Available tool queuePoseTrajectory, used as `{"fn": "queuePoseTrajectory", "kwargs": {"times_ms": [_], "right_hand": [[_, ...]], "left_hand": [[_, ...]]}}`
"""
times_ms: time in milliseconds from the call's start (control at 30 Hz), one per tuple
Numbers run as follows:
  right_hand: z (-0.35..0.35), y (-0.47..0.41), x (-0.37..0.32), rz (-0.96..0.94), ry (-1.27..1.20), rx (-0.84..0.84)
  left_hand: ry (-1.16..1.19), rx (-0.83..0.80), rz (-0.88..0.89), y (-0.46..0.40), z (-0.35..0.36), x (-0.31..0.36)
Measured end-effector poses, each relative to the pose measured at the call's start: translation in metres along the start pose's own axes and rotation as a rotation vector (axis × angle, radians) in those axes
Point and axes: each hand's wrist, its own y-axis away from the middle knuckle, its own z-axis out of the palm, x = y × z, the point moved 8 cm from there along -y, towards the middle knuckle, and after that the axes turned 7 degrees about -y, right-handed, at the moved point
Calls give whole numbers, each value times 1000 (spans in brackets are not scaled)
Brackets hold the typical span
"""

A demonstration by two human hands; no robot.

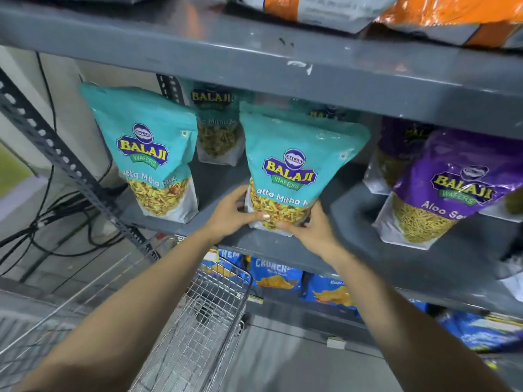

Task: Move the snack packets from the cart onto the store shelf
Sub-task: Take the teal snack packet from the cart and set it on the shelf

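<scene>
A teal Balaji snack packet (294,162) stands upright at the front edge of the grey middle shelf (283,247). My left hand (230,213) grips its lower left corner and my right hand (312,226) grips its lower right corner. A second teal packet (150,154) stands to the left on the same shelf. Behind them, two more teal packets are partly hidden. The wire cart (198,321) sits below my arms, and no packets show inside it.
Purple Balaji packets (450,190) stand on the shelf to the right. Blue chip bags (276,274) fill the shelf below. An upper shelf (254,52) carries orange and white bags. A perforated metal upright (65,159) and black cables (56,216) are on the left.
</scene>
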Motion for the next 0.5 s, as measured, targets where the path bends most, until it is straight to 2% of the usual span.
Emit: {"fn": "queuePoseTrajectory", "kwargs": {"times_ms": [267, 367, 433, 500], "right_hand": [[8, 28, -3, -81, 21, 26], [8, 30, -2, -50, 14, 17], [3, 34, 1, -8, -5, 17], [-10, 43, 9, 25, -72, 35]], "left_hand": [[39, -22, -9, 27, 0, 1], [109, -29, -22, 35, 6, 4], [121, 66, -24, 46, 4, 9], [21, 340, 29, 65, -7, 19]]}}
